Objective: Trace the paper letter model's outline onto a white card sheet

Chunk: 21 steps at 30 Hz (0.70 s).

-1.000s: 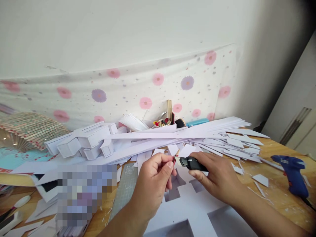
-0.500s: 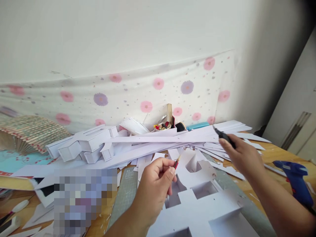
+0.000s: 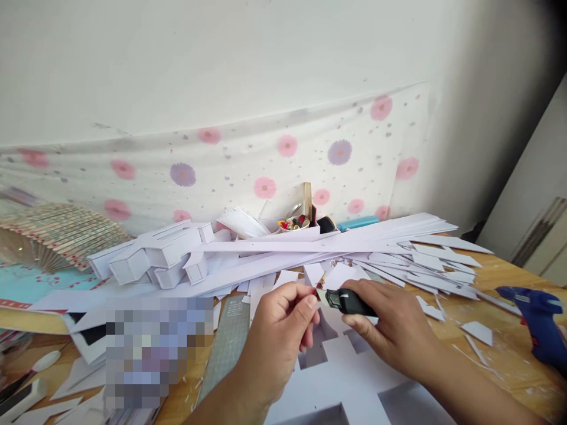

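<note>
Above white cutouts [image 3: 354, 378], left hand [image 3: 277, 339] pinching pencil [image 3: 319, 283], right hand [image 3: 394, 330] gripping knife [image 3: 343, 300].

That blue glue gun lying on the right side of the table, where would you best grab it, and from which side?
Probably by the handle of the blue glue gun, coming from above and from the right. It lies on its side on the wooden table, so the handle looks free, with only paper scraps nearby. I would judge the nozzle end best avoided, since it may be hot.
</note>
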Available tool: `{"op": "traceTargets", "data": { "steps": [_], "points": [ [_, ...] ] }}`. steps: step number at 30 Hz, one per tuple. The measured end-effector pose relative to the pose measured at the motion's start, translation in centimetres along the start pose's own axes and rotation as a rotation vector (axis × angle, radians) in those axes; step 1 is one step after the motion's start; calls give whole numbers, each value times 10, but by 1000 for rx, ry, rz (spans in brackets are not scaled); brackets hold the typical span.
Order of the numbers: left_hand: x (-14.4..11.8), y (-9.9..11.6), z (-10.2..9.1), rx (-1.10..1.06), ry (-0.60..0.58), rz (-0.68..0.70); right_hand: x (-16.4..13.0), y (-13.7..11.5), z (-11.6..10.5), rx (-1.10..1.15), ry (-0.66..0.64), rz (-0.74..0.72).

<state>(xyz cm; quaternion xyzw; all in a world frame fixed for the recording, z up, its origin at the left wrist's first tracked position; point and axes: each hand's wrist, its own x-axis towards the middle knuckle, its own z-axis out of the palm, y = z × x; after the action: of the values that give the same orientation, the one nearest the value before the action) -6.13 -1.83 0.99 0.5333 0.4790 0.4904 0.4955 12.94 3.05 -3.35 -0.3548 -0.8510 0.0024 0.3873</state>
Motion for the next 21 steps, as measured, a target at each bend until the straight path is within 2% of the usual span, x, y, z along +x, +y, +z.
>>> {"op": "traceTargets", "data": {
  "steps": [8, 17, 19, 21],
  "points": [
    [-1, 3, 1, -27, -12, 16, 0, -1, -4, -3, 28, -13],
    [-3, 0, -1, 61, -29, 48, 1, 1, -3, -66, 34, -18],
    [-4, 0, 0, 66, -34, 26, 5, 14, -7, -131, 56, 88],
    [-6, -1, 0, 70, -58, 4, 9, 35, -15, -229, 84, 347]
  ]
}}
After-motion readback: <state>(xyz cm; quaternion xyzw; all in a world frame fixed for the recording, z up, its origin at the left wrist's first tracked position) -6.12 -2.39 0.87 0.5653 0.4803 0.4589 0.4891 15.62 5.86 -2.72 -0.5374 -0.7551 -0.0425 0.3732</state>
